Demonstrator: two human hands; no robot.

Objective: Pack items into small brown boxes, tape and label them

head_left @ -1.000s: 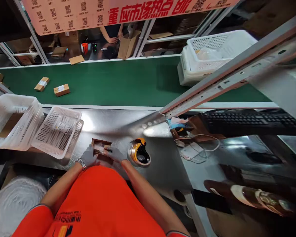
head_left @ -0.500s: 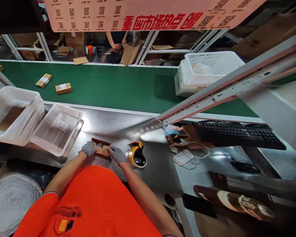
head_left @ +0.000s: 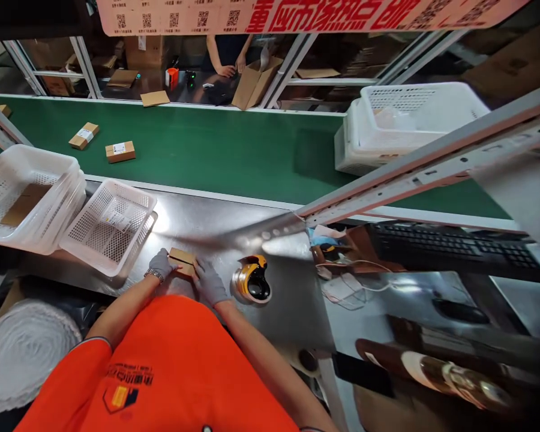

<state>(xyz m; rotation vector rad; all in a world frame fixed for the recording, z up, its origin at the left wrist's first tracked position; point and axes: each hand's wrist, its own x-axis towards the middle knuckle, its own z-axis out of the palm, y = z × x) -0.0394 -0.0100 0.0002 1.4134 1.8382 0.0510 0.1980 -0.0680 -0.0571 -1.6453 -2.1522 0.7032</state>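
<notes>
Both gloved hands close on a small brown box (head_left: 183, 262) that sits on the steel desk (head_left: 216, 222) just in front of the person's orange shirt (head_left: 171, 366). The left hand (head_left: 161, 264), with a watch at the wrist, has its grip on the box's left end, fingers curled against the side. The right hand (head_left: 210, 283) presses on the box's right end from above and beside it; its fingers look bent around the edge, though the glove and the angle make the exact grip hard to read. The box appears shut, its top flat and level. Just right of the right hand, apart from it, lies a yellow and black tape gun (head_left: 252, 281) on the desk. To the left of the box a white mesh basket (head_left: 110, 225) rests tilted on the desk edge with a label slip inside, and beside it stands a stack of baskets (head_left: 24, 201) holding a piece of cardboard. Beyond the desk runs a green belt (head_left: 216, 150) carrying two small labelled parcels (head_left: 120, 151) at its left. A keyboard (head_left: 450, 252) sits on the right under a slanting metal rail (head_left: 432, 168). Across the belt another person's hands (head_left: 234, 66) rest by an open carton (head_left: 254, 84).
</notes>
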